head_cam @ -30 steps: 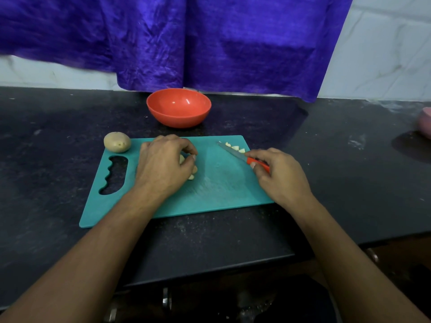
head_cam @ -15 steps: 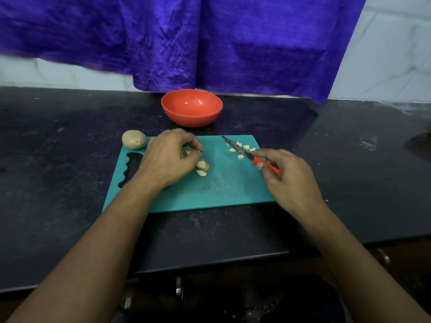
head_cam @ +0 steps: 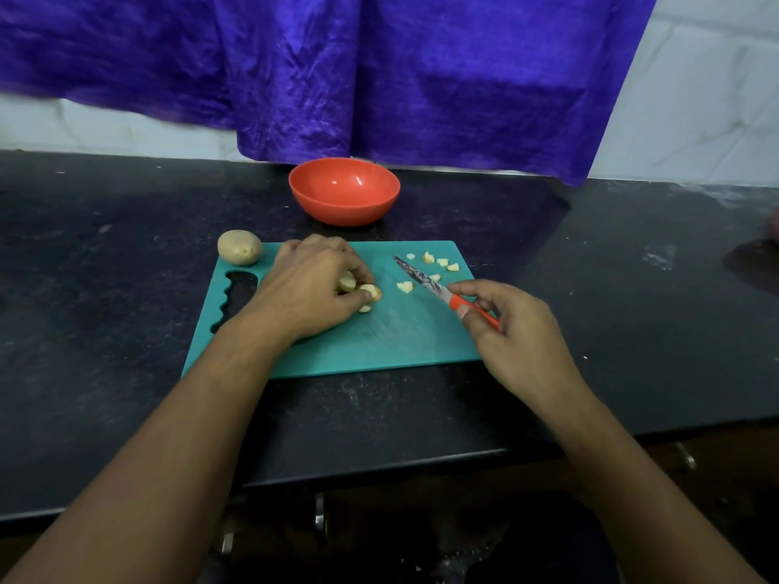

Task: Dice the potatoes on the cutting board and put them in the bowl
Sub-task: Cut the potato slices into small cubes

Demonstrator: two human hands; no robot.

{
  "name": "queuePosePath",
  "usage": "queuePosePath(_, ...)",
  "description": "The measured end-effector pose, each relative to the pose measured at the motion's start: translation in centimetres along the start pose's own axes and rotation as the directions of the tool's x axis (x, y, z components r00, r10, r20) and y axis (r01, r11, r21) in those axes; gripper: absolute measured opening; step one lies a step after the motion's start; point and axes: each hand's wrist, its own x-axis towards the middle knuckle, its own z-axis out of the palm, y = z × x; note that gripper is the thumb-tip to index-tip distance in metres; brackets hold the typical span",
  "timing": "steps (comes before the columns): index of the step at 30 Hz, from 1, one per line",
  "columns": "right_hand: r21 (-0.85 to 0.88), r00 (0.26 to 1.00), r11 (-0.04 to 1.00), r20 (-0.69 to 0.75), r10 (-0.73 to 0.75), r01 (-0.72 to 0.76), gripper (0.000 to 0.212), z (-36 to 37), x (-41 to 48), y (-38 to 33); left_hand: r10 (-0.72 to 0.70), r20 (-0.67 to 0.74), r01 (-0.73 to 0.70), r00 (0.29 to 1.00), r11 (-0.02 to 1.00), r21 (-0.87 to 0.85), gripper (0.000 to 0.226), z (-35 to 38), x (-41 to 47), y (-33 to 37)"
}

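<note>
Our left hand pinches potato chunks at the centre of the cutting board, and our right hand grips the knife. A few dice lie at 1 o'clock. The whole potato at 10 is uncut, and the bowl at 12 is empty.

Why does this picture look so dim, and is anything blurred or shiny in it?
In the head view the light is dim and the black counter swallows detail; small glare spots sit inside the red bowl; the purple cloth is smeared at upper left; the knife and potato dice look fairly sharp.
</note>
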Motion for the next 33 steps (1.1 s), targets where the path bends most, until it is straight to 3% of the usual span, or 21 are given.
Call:
queuePosePath(10, 0.012, 0.998, 0.999, -0.030, 0.048, -0.048, 0.032, -0.3, -0.9, 0.4, 0.063, -0.087, -0.041, 0.994, 0.972, 0.229, 0.030, 1.7, 1.3, 3.1)
queuePosePath(16, -0.188, 0.996, 0.980, -0.062, -0.071, 0.058, 0.033, 1.0, -2.7, -1.3, 0.005, -0.136, 0.018, 0.991, 0.986, 0.166, 0.033, 1.9, 0.8, 2.8)
queuePosePath(20, -0.347, 0.997, 0.936, -0.036, -0.069, 0.052, 0.033, 1.2, -2.0, -1.3, -0.017, -0.137, 0.033, 0.990, 0.993, 0.117, 0.033, 1.9, 0.5, 2.4)
queuePosePath(26, -0.404, 0.999, 0.915, -0.040, -0.025, 0.006, 0.035, 0.7, -0.1, -1.5, -0.041, -0.160, 0.058, 0.986, 0.993, 0.103, 0.034, 1.9, 0.4, 2.6)
queuePosePath(33, -0.310, 0.997, 0.948, -0.009, -0.074, 0.068, 0.039, 2.0, -2.1, -3.2, -0.092, -0.202, 0.122, 0.975, 0.982, 0.144, 0.035, 2.2, 0.5, 3.3)
